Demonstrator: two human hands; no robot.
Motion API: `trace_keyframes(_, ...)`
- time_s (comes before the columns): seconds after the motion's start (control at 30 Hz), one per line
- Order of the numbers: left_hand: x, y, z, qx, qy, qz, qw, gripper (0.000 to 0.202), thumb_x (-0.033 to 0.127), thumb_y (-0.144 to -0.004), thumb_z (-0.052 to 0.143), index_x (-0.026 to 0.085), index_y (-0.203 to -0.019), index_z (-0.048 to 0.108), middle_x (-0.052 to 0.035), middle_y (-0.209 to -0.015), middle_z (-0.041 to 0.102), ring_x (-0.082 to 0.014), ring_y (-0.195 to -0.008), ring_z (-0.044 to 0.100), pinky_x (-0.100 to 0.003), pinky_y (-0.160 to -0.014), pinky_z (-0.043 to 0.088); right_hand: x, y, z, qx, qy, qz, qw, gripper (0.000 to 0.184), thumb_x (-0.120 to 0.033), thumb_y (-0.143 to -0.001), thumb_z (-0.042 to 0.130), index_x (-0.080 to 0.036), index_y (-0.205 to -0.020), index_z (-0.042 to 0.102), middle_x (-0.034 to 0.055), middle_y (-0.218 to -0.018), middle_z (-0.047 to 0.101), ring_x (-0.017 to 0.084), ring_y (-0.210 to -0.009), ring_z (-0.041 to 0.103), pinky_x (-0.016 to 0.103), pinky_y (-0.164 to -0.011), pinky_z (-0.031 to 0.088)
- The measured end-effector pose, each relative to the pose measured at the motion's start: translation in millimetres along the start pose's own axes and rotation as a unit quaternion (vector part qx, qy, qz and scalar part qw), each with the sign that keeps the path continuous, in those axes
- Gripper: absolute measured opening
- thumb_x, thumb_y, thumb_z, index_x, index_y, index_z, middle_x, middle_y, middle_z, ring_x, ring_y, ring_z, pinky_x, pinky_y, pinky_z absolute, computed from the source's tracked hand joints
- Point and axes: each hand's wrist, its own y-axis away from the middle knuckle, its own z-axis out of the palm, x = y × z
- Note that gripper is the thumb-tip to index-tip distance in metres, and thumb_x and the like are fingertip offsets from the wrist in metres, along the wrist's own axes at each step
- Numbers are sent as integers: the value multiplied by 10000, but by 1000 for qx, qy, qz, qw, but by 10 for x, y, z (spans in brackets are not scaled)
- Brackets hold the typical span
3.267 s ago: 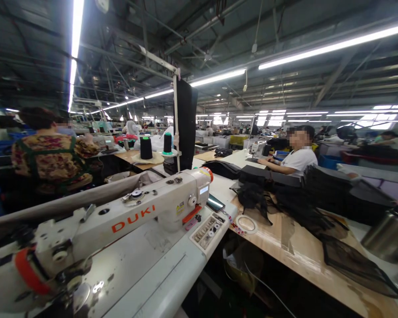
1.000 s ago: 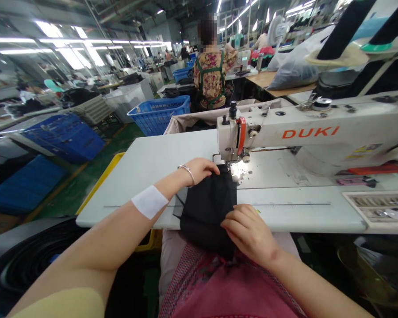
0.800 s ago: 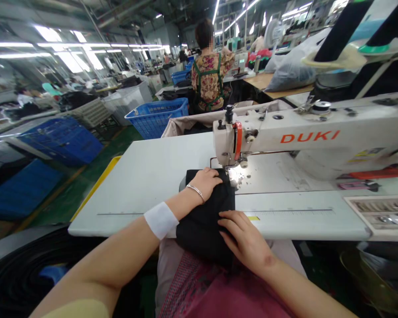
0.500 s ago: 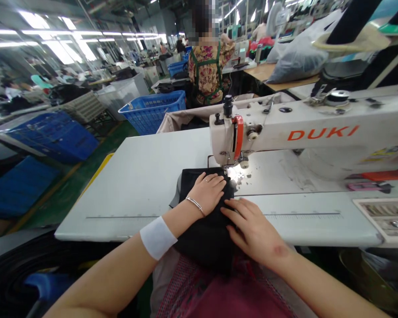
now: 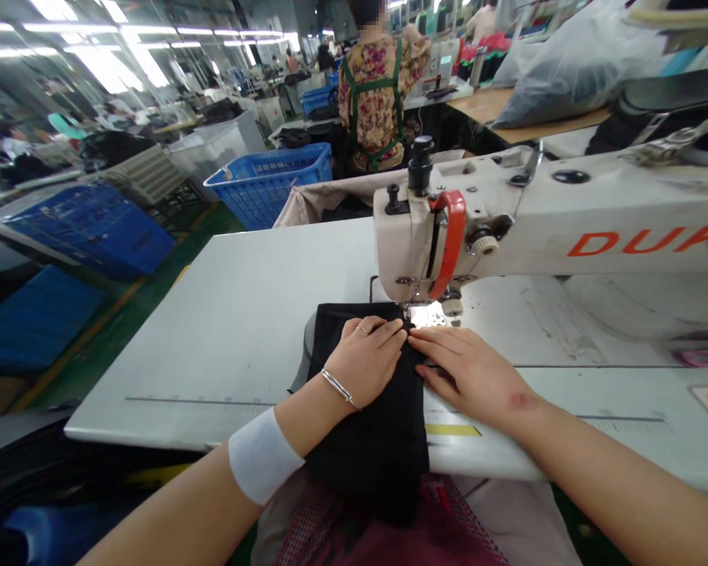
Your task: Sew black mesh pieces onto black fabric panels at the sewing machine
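Note:
A piece of black fabric (image 5: pixel 366 424) lies on the white sewing table (image 5: pixel 253 314) and hangs over its near edge onto my lap. My left hand (image 5: pixel 366 358) rests flat on the fabric, fingers stretched out toward the needle. My right hand (image 5: pixel 472 373) lies flat beside it, fingertips at the fabric's right edge just in front of the presser foot (image 5: pixel 433 310). The white sewing machine (image 5: pixel 536 228) with orange lettering stands over the fabric's far end, its lamp lit.
A person in a flowered top (image 5: pixel 377 86) sits with their back to me at the station ahead. Blue baskets (image 5: pixel 271 185) and blue crates (image 5: pixel 94 228) stand on the green floor at left. A filled plastic bag (image 5: pixel 566 67) lies on a wooden table behind the machine.
My view swung from the room down to the machine. Both hands slid the black fabric forward under the machine head, and the right hand moved from the near edge up beside the left.

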Motion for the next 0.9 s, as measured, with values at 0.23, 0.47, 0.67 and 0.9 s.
trace_keyframes(0.23, 17, -18, 7, 15, -24, 2, 1000, 304, 231, -974, 429, 142, -1228, 570, -59, -1309, 568, -232, -1151, 458, -389, -1010, 374, -27, -12, -17, -8, -10, 8, 1000, 406, -308, -922, 516, -151, -1294, 545, 84, -1324, 567, 229, -1219, 502, 428, -1045, 423)
trace_keyframes(0.47, 7, -16, 23, 0, -2, -14, 1000, 328, 248, -986, 387, 166, -1260, 546, -63, -1321, 550, -255, -1144, 468, -433, -1004, 391, -37, -33, -49, -19, -19, 14, 1000, 400, -296, -919, 510, -163, -1294, 548, 82, -1319, 573, 235, -1215, 505, 438, -1031, 430)
trace_keyframes(0.67, -8, -18, 52, 5, 45, -26, 999, 332, 229, -976, 389, 177, -1274, 526, -54, -1343, 539, -246, -1277, 420, -471, -1119, 311, -44, -34, -41, -11, -22, 20, 999, 394, -283, -913, 509, -169, -1286, 557, 96, -1314, 578, 260, -1211, 516, 463, -1015, 444)
trace_keyframes(0.9, -75, -70, 87, -10, 60, -27, 998, 343, 216, -966, 402, 177, -1291, 505, -70, -1369, 522, -234, -1356, 379, -488, -1168, 255, -43, -75, -20, -7, -15, 26, 1000, 444, -278, -888, 526, -183, -1321, 527, 109, -1321, 573, 287, -1191, 529, 497, -971, 468)
